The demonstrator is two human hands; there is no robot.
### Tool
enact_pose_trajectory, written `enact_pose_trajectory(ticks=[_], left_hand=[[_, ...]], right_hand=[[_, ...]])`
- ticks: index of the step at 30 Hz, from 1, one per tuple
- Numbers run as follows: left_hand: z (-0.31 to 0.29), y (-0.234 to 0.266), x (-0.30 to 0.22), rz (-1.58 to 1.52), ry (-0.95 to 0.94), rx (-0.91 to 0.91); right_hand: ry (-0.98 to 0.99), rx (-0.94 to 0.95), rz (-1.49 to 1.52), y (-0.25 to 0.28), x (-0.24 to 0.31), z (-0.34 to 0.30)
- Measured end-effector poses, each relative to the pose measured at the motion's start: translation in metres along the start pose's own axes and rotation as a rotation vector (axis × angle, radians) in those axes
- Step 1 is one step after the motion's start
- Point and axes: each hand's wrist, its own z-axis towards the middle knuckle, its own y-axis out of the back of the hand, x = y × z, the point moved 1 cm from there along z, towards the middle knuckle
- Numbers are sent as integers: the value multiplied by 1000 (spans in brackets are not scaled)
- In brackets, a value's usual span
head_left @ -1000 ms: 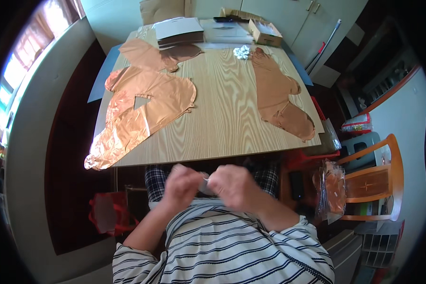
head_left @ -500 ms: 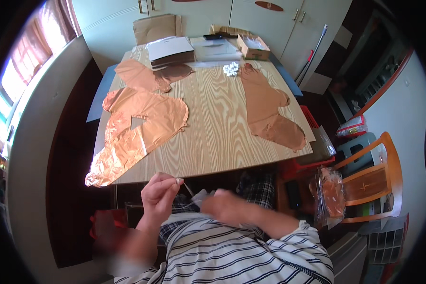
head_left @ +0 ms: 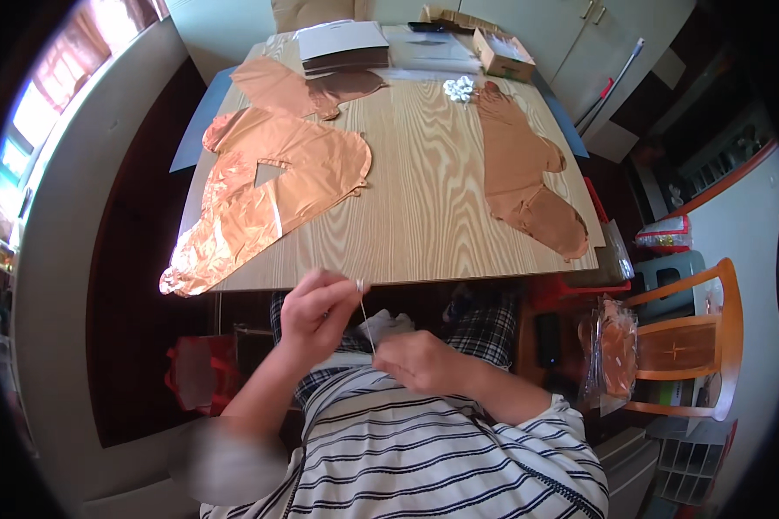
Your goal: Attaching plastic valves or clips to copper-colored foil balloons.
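My left hand point(head_left: 320, 313) is raised just off the table's near edge, its fingers pinched on a thin white string point(head_left: 368, 325). The string seems looped at the fingertips. From there it runs taut down to my right hand point(head_left: 420, 359), whose fingers are closed on its lower part in front of my striped shirt. On the table point(head_left: 407, 199) lie flat copper-coloured foil balloons: a shiny one point(head_left: 307, 173) with a triangular opening at left, a duller one point(head_left: 273, 86) behind it, and another point(head_left: 524, 160) at right. A small bunch of white coils point(head_left: 459, 88) sits beside the right balloon's top.
At the table's back are a stack of white-topped sheets point(head_left: 344, 50) and an open cardboard box point(head_left: 504, 57). A wooden chair point(head_left: 679, 342) stands at right, with a clear bag point(head_left: 614, 350) holding copper foil. A red bag point(head_left: 201, 372) is at lower left.
My right hand, blurred before, is now steadier and the string is pulled straighter between the hands. The left hand is a little higher and farther right in view; the view has tilted down.
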Motion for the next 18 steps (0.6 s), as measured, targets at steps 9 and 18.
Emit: enact_pose_trajectory(ticks=[9, 18], left_hand=[[3, -2, 8, 167, -298, 139], [-3, -6, 16, 145, -188, 240]], right_hand=[[289, -51, -58, 14, 1, 8], [133, -98, 62, 23, 15, 7]])
